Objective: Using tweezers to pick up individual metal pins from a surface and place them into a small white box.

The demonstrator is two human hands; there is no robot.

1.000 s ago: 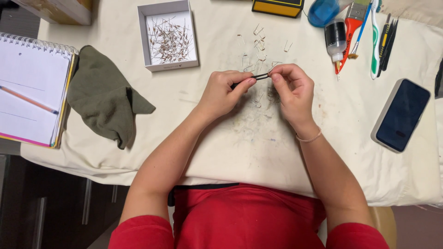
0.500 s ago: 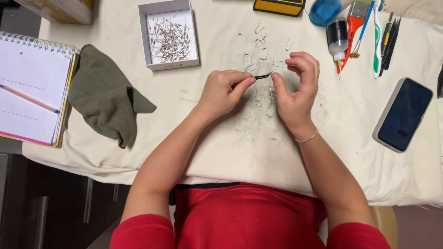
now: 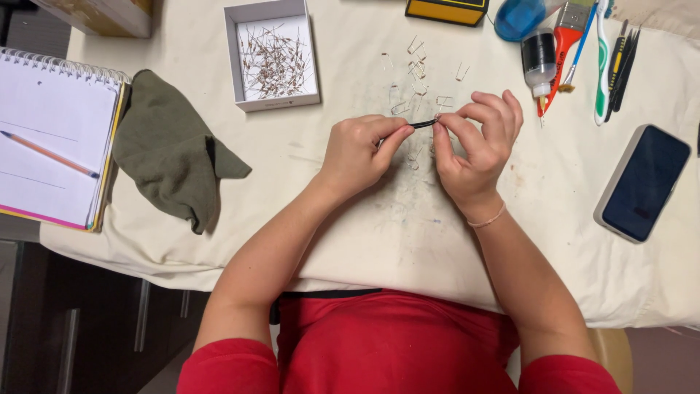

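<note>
My left hand [image 3: 361,149] grips a thin black tool [image 3: 423,124] whose tip points right. My right hand [image 3: 474,142] pinches a tiny wire piece at that tip between thumb and forefinger, the other fingers raised. Both hands hover over a smudged patch of the white cloth [image 3: 394,219] on the table. Several small bent wire pieces [image 3: 415,73] lie just beyond the hands. A white box [image 3: 271,55] of thin straight wire parts stands at the far left of them.
A green cloth [image 3: 171,149] and a spiral notebook [image 3: 51,138] with a pencil [image 3: 49,154] lie left. A phone [image 3: 642,182] lies right. A small bottle [image 3: 539,62], brushes [image 3: 576,44], a toothbrush [image 3: 601,66], and dark tweezers [image 3: 621,62] lie at the back right.
My right hand lifted off the tool, fingers spread, then came back and pinches at the tool's tip again. My left hand barely moved.
</note>
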